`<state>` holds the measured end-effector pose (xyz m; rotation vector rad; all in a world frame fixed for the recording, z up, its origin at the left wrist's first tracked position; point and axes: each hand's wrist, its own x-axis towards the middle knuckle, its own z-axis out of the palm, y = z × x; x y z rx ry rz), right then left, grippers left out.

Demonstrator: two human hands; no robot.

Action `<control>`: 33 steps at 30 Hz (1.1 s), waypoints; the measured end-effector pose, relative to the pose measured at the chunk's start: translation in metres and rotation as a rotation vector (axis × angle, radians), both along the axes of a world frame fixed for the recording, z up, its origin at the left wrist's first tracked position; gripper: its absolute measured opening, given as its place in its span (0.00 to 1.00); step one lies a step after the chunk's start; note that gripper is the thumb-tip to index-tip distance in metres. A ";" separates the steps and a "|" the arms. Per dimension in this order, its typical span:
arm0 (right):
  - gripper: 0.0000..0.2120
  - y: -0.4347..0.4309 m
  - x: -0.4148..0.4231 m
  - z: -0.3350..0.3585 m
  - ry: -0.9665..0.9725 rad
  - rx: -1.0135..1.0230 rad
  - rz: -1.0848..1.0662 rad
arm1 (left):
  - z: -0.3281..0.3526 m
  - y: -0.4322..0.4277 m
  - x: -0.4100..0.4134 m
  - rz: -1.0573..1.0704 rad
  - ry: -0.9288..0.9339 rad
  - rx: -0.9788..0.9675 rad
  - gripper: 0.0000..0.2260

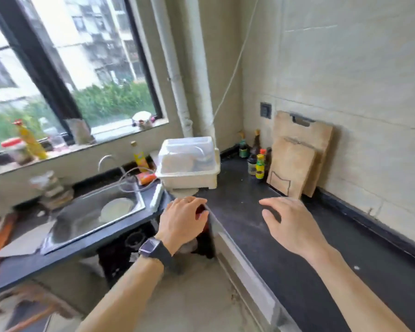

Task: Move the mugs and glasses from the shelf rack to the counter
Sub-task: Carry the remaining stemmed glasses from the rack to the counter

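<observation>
My left hand, with a black watch on its wrist, curls from above over a dark red mug at the corner edge of the black counter. Most of the mug is hidden under my fingers. My right hand hovers above the counter with its fingers spread and nothing in it. Below my left hand a dark shelf rack stands under the counter, blurred, with a pale round thing beside it.
A white lidded dish box sits in the counter's corner. Sauce bottles and two wooden cutting boards lean at the back wall. A steel sink holding a plate lies at the left, below the window sill.
</observation>
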<state>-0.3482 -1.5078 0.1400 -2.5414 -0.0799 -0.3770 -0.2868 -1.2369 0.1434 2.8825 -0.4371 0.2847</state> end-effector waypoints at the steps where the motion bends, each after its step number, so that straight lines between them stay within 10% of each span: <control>1: 0.14 0.030 0.008 0.009 -0.016 0.002 0.066 | 0.008 0.033 -0.007 0.062 -0.016 -0.007 0.18; 13: 0.15 0.419 0.052 0.081 -0.145 0.031 0.623 | 0.073 0.408 -0.120 0.676 -0.161 0.028 0.17; 33: 0.17 0.882 0.118 0.126 -0.258 -0.011 0.937 | 0.124 0.823 -0.112 0.925 -0.192 -0.008 0.18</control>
